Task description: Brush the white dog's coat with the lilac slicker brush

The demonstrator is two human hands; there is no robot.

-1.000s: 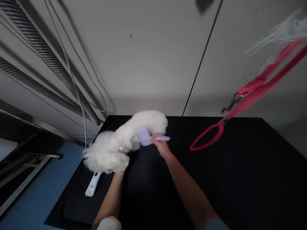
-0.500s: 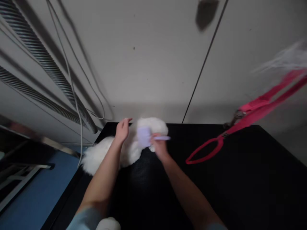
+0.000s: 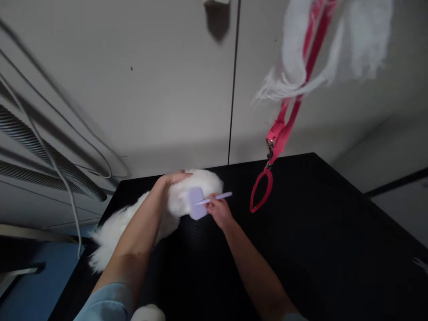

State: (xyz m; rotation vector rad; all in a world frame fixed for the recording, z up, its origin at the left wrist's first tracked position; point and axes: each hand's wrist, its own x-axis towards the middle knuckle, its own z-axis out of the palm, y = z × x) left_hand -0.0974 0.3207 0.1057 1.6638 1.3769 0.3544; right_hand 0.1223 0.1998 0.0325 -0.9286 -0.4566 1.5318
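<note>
A fluffy white animal, apparently a dog (image 3: 210,180), lies along the far left part of a black table (image 3: 301,223). My left hand (image 3: 174,178) rests on its back with the fingers stretched out over the fur; the fingertips partly sink out of sight. In my right hand (image 3: 219,210) is a lavender slicker brush (image 3: 196,203), gripped by its thin handle. The brush's flat back faces me and its head lies against the fur at the animal's near side. My left forearm covers part of the body.
A red grooming loop (image 3: 261,189) hangs from a strap over the table, right of the brush. White frayed cloth (image 3: 294,58) hangs around the strap. Grey ribbed hoses (image 3: 67,165) and a cable (image 3: 50,156) run along the left. A pale panelled wall (image 3: 167,89) stands behind.
My left hand has come down from a raised position onto the fur. The brush, blurred before, is now lower on the animal's near side. The view has swung right, shifting the strap leftward.
</note>
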